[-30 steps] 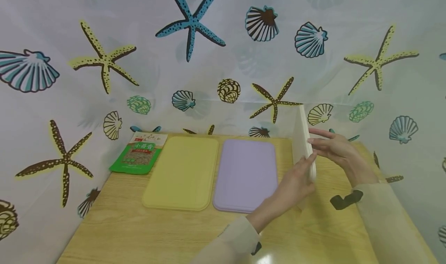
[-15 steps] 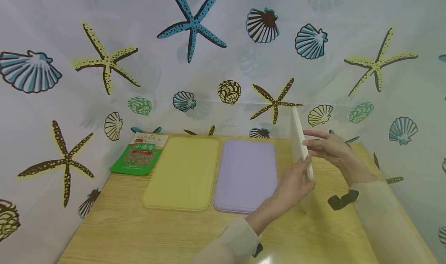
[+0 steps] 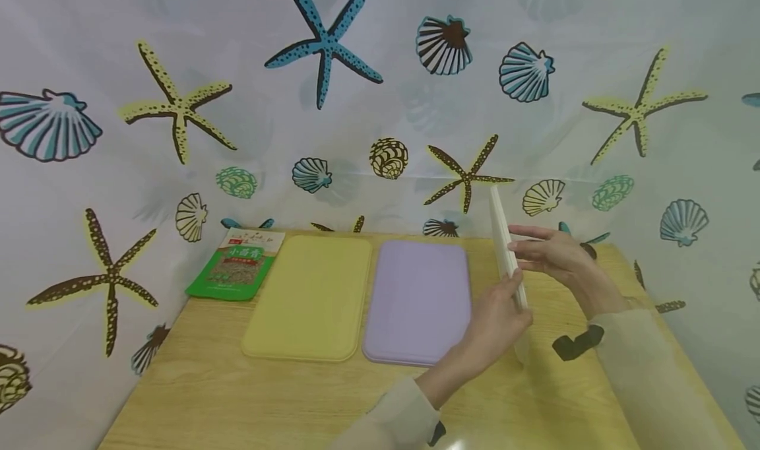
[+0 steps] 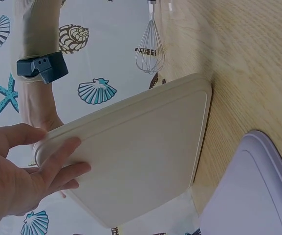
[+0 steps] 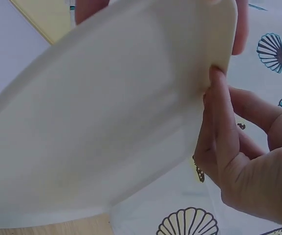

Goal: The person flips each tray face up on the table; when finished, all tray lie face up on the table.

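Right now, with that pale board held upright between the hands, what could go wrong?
Two things, I'd guess. The pale board is steadied near one corner by the left hand, while the right hand appears merely to touch it, so it could twist or topple if the grip slips. And the purple board lies flat just to the left, so a fall that way might knock or scuff it.

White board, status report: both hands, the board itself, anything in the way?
Left hand pinching near edge of white board; right hand touching it. White board upright on edge. Nothing visibly blocking; purple board flat to the left, apart.
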A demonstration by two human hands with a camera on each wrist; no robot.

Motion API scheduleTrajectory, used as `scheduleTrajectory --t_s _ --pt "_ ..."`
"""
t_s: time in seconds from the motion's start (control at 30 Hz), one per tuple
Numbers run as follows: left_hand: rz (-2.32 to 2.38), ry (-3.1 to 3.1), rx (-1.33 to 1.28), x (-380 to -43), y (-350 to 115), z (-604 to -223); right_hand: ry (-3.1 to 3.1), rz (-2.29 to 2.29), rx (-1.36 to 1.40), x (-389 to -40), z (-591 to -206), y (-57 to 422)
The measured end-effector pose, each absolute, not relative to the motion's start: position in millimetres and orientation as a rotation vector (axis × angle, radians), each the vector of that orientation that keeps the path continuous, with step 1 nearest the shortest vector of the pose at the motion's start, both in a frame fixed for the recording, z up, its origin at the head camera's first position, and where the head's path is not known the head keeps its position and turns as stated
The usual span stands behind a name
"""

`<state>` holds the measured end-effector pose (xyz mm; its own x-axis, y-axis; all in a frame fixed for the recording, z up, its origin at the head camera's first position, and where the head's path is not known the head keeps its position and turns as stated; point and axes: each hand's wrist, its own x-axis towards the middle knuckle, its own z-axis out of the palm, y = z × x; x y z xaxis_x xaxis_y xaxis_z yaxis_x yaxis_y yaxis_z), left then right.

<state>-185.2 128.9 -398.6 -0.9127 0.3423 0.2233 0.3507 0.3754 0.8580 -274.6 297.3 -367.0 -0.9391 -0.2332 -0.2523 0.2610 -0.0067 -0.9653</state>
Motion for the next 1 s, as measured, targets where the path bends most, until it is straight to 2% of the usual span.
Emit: scheduleTrajectory --t_s 0.2,0.33,0.43,0.73,1.0 --pt "-1.615 -2.563 -0.617 -185 125 -401 2.122 -1.882 0.104 -279 -411 319" --pt "-1.664 -2.561 -0.589 -183 121 -403 2.292 -1.625 0.199 -269 -454 333" --pt "-1.707 -2.539 -0.563 -182 116 -405 2.367 -1.435 0.164 -260 -475 333" --pt "-2.007 -2.371 -0.424 -188 102 -406 2.347 -1.459 0.116 -255 -487 316" --pt "-1.961 -2.497 -0.431 -197 78 -400 2.292 -1.489 0.183 -258 -496 320"
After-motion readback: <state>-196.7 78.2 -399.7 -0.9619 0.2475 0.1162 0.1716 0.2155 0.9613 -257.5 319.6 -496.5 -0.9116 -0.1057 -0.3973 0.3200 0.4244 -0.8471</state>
